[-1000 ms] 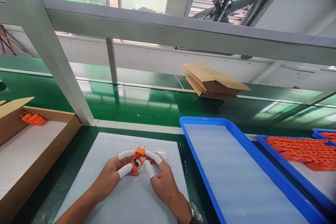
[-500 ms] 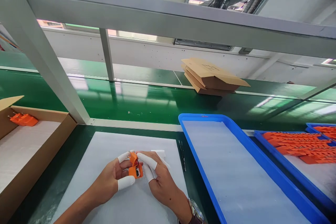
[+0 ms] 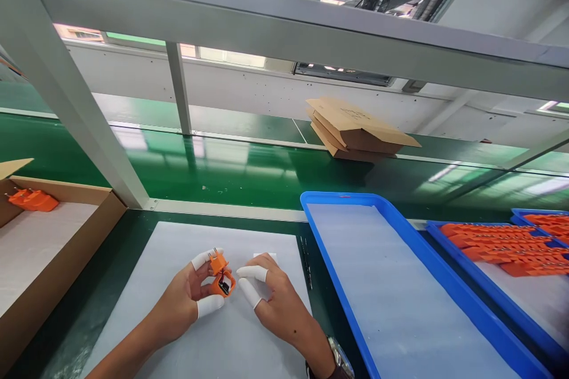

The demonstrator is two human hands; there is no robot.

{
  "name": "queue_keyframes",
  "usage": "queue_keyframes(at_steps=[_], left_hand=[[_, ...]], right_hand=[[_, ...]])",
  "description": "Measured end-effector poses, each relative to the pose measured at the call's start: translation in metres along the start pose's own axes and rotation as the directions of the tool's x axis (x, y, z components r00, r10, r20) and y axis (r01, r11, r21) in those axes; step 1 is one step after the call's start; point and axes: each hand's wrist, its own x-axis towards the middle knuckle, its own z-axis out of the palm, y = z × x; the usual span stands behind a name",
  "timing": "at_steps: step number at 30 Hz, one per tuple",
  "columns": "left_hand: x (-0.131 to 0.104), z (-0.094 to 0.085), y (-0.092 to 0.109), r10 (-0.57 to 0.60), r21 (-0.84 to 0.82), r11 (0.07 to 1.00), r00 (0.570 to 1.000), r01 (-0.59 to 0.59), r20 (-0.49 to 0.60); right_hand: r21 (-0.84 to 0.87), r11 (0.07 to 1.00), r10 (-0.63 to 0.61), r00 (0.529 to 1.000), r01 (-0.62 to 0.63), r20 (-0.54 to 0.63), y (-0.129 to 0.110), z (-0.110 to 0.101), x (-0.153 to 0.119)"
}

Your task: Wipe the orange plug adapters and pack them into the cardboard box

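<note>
An opened orange plug housing (image 3: 223, 283) is held between the white-covered thumb and fingers of my left hand (image 3: 182, 296). Its upper part carries metal pins, and dark parts show inside the lower part. Just to the right, apart from the housing, is my right hand (image 3: 278, 302); white covers are on its thumb and index finger, whose tips are close together. Whether anything small sits between those tips cannot be made out. Both hands are above a white sheet (image 3: 178, 249) on the green table.
A cardboard box (image 3: 95, 231) at the left holds orange plugs (image 3: 33, 199). At the right are a white-lined blue tray (image 3: 342, 266) and another with rows of orange plugs (image 3: 511, 243). Thin tools (image 3: 306, 263) lie beside the sheet. Behind stand folded cardboard (image 3: 355, 130) and a metal frame (image 3: 267, 18).
My right hand has come away from the orange housing, slightly to the right. My left hand has moved a little left with the housing, which is now turned and shows more of its inside.
</note>
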Motion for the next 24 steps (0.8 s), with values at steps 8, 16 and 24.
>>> queue_keyframes(at_steps=[8, 16, 24], left_hand=[[-0.003, 0.002, -0.01, -0.001, 0.174, 0.985, 1.0, 0.004, -0.012], [-0.004, 0.003, -0.013, 0.025, 0.283, 0.959, 1.0, -0.019, -0.018], [-0.005, 0.008, -0.018, 0.082, 0.313, 0.949, 0.988, -0.037, -0.131]], right_hand=[[-0.039, 0.999, 0.016, 0.999, -0.018, -0.05, 0.0, 0.011, 0.0], [-0.183, 0.982, -0.061, 0.995, 0.047, -0.074, 0.007, 0.02, -0.001], [-0.182, 0.983, -0.017, 0.995, -0.001, -0.095, 0.003, 0.016, -0.001]])
